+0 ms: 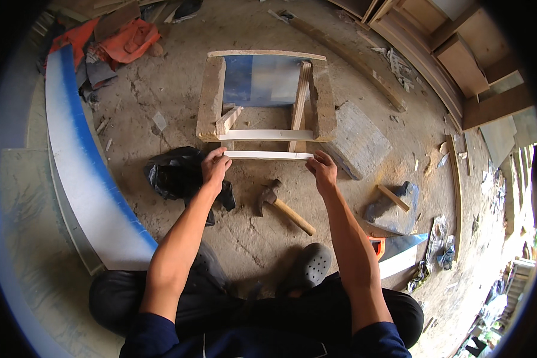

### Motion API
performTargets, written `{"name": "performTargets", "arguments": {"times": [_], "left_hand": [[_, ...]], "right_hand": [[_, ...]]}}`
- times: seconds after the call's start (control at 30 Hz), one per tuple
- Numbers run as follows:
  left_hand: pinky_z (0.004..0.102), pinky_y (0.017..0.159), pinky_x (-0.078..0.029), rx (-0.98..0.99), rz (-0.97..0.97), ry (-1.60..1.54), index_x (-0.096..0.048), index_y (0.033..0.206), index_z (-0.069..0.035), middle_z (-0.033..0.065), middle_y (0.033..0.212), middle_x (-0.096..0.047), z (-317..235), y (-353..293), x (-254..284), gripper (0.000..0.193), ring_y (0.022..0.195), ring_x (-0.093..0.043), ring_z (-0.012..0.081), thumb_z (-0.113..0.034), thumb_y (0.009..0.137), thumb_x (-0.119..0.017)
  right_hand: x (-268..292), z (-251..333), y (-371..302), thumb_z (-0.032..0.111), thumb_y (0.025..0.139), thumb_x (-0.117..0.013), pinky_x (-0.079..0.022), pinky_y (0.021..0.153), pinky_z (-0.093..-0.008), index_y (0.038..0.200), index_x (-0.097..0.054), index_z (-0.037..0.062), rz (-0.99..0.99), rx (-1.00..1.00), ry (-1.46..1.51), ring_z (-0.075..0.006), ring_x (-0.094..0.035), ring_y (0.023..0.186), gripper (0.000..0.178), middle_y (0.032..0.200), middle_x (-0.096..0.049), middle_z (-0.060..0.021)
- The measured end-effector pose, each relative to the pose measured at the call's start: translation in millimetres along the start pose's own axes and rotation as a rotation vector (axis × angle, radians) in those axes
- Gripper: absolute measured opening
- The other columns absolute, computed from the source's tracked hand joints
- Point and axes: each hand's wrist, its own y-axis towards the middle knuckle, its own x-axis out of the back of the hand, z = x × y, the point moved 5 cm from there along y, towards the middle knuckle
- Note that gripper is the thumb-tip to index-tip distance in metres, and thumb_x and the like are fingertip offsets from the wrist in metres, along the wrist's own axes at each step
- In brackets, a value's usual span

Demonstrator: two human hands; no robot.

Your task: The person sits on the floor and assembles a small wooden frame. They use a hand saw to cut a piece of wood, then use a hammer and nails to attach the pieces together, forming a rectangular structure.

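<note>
A narrow white strip (pixel 268 156) stretches level between my hands. My left hand (pixel 215 169) pinches its left end, and my right hand (pixel 324 169) has fingers closed at the right end. Just beyond it stands a small wooden frame (pixel 325 98) with thick side pieces and a blue-and-white panel (pixel 238 77) at its far side. Another white strip (pixel 265 135) runs across the frame's near edge. Inside, a slat (pixel 300 98) slants and a short wood piece (pixel 228 121) leans at the left. A claw hammer (pixel 287 207) with a wooden handle lies between my forearms.
Black plastic (pixel 174 173) lies by my left forearm. A long white-and-blue curved sheet (pixel 95 179) runs down the left. At right are a stone slab (pixel 358 140), a bluish block (pixel 394 209) with a stick on it, and a plank (pixel 352 62). Wooden shelving (pixel 459 59) stands far right.
</note>
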Motion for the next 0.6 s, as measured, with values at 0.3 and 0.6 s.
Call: {"name": "performTargets", "arguments": {"times": [0.3,0.6], "left_hand": [[0.0268,0.076,-0.055,0.032,-0.090,0.107,-0.062,0.110,0.003,0.0070,0.099,-0.065,3.4,16.6,12.8,0.028,0.083,-0.062,0.0124,-0.012,0.088,-0.070],[0.0344,0.086,-0.056,0.131,0.068,-0.063,-0.054,0.107,-0.005,0.0078,0.101,-0.063,12.8,22.1,-4.8,0.024,0.092,-0.065,0.0215,-0.017,0.090,-0.066]], "right_hand": [[-12.7,6.4,2.8,0.021,0.088,-0.070,-0.055,0.070,-0.0300,0.115,-0.063,-0.0058,0.040,-0.047,-0.337,-0.0175,-0.063,0.084,0.039,0.093,-0.064,-0.0118],[-15.2,2.8,-0.8,0.032,0.086,-0.072,-0.055,0.072,-0.0311,0.106,-0.061,-0.0051,0.078,-0.181,-0.133,-0.0191,-0.064,0.083,0.044,0.095,-0.063,-0.0110]]}}
